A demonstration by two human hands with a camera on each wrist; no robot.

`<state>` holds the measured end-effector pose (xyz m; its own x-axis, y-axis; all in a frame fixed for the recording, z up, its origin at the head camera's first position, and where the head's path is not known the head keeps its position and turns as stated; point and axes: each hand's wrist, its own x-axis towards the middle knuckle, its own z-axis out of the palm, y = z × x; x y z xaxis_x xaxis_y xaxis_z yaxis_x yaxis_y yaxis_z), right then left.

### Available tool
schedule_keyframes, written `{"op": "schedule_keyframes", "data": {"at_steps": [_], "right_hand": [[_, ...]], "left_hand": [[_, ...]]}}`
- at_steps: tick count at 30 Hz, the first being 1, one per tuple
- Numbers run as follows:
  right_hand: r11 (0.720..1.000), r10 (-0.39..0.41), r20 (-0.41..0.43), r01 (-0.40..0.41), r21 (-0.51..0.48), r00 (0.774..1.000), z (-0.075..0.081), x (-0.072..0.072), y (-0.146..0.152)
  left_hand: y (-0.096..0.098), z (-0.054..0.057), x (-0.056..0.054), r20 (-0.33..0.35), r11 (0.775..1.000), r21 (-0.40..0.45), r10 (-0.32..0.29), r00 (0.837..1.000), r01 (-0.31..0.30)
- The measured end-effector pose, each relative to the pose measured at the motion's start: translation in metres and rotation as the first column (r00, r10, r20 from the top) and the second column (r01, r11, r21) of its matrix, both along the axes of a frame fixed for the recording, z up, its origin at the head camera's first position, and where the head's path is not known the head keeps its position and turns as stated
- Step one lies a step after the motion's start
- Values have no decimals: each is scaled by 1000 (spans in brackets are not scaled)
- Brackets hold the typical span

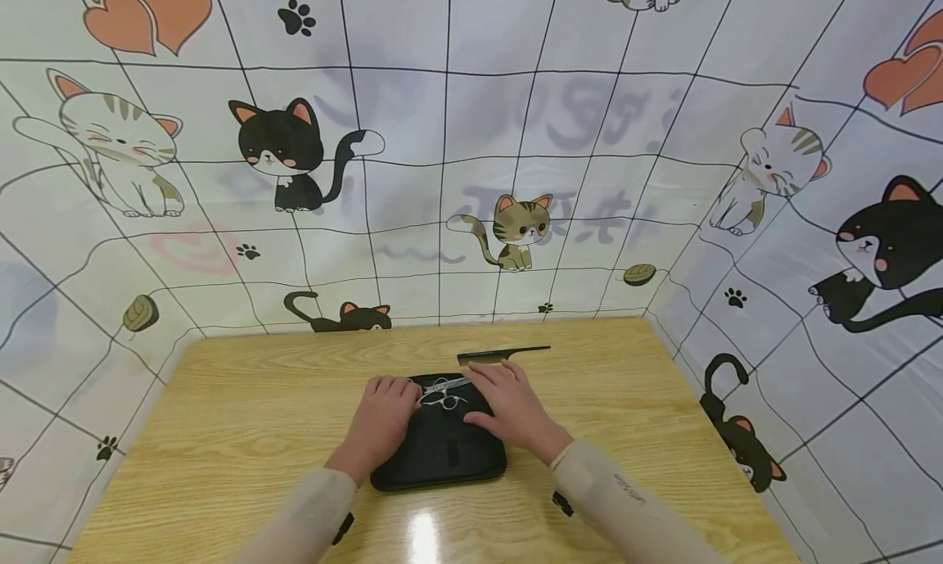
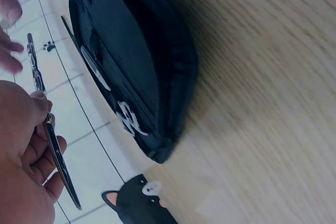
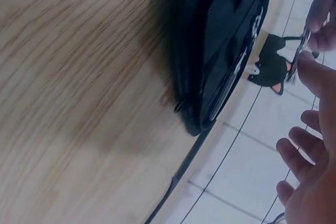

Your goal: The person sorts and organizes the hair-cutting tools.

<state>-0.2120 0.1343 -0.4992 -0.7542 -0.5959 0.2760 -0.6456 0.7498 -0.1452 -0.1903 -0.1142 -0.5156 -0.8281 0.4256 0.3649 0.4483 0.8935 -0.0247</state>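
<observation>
A black zippered case point(image 1: 457, 449) lies on the table in front of me. My left hand point(image 1: 385, 417) pinches a slim pair of metal scissors point(image 2: 59, 153) between thumb and fingers, above the case's far part; the left wrist view shows them nearly edge-on. Silver handles point(image 2: 128, 119) of another tool lie on the case, towards its left end. In the head view the held scissors and that tool overlap. To the right, my right hand point(image 1: 516, 404) has its fingers point(image 3: 299, 161) loosely extended, its thumb close to the scissors; whether they touch I cannot tell.
Behind the case lies a black tail comb point(image 1: 504, 354). The wooden table point(image 1: 280, 400) ends against white cloth walls point(image 1: 412, 138) with grid lines and printed cats, at the back and both sides.
</observation>
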Motion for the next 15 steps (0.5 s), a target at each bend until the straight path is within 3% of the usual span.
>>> {"op": "schedule_keyframes", "data": {"at_steps": [15], "right_hand": [[995,-13,-71,20,93,997,-3,2,-19]], "left_hand": [[30,7,3,5,987,-155,-51,999,51]]}}
